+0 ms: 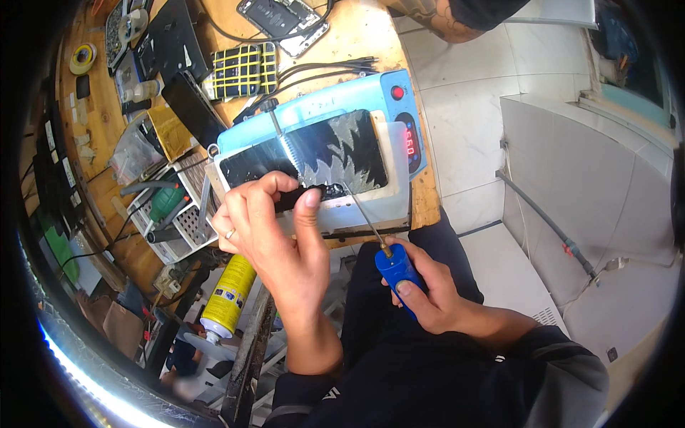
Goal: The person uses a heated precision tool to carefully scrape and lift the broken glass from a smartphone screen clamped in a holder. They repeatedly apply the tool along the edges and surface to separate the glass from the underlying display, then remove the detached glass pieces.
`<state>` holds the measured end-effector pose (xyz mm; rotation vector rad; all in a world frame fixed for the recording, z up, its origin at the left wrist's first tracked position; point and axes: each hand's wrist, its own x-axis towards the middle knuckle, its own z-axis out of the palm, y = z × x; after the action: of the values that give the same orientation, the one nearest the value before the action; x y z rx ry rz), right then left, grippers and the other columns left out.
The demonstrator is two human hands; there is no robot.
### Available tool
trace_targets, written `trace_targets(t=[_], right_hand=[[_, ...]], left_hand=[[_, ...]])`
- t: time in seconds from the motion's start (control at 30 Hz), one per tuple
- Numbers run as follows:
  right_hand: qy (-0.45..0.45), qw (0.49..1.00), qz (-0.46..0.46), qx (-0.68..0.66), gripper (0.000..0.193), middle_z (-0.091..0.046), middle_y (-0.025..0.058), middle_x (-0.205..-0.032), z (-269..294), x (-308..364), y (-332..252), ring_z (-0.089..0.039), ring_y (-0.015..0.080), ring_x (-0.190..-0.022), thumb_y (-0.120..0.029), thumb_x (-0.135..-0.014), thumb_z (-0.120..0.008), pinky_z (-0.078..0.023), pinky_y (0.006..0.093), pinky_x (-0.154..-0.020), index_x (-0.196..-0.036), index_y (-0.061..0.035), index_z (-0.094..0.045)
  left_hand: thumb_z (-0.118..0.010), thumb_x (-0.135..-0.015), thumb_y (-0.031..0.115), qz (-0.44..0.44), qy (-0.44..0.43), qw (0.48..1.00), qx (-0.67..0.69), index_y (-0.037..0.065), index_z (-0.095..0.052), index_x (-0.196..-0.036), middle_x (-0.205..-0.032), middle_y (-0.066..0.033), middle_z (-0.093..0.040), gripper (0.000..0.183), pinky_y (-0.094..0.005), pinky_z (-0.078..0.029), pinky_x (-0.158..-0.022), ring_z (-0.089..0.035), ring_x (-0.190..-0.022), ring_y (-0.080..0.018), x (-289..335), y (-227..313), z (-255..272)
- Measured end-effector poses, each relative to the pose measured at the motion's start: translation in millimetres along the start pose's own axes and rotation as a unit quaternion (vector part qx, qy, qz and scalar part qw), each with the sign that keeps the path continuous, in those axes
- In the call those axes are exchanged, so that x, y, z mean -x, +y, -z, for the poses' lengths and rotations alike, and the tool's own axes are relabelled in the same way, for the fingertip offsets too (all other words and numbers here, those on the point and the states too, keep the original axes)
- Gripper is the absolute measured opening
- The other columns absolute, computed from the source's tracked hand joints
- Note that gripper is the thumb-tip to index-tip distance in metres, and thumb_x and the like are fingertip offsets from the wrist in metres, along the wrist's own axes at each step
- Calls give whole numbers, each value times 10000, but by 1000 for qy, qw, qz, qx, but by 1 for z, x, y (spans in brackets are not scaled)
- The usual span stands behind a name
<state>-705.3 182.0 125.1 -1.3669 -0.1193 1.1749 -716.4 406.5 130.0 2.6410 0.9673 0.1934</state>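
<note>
The left hand [275, 235] has its thumb and forefinger bent toward each other with dark shreds showing in the narrow gap; I cannot tell whether they pinch them. Just beyond those fingertips lies the phone display panel [325, 153], black with jagged grey patches, on a light-blue screen-separator machine [335, 100]. The right hand [437, 296] is wrapped around a blue-handled tool [399, 269], its thin metal shaft slanting forward and left to the panel's near side. A yellow spray can [230, 294] sits left of the left wrist.
</note>
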Motion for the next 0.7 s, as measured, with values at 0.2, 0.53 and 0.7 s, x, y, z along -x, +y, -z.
trace_targets(t=[0.2,0.53,0.7], right_hand=[[-4,1000,0,19,591,-632,268,-1324,-2,0,1,-672,314,-1158,-207,-1070,-574,-509,379,-1015,-1540,93,-379],[-13,999,-3,35,604,-621,285,-1348,-3,3,-2,-668,347,-1199,-247,-1079,-560,-506,396,-1035,-1542,93,-373],[-19,999,-13,27,597,-626,277,-1342,-1,5,0,-669,334,-1191,-245,-1078,-563,-506,391,-1030,-1536,94,-385]], left_hand=[[-861,-819,503,-6,40,997,-67,97,-623,-1033,-1034,-89,-517,517,-481,-310,-957,-453,-1084,-328,2,9,-11],[-821,-874,484,-8,19,999,-48,87,-630,-1060,-1038,-83,-520,478,-475,-313,-964,-454,-1070,-314,4,9,-8],[-833,-862,498,12,-8,1000,6,90,-627,-1072,-1039,-76,-514,503,-481,-316,-977,-455,-1088,-316,3,5,-4]])
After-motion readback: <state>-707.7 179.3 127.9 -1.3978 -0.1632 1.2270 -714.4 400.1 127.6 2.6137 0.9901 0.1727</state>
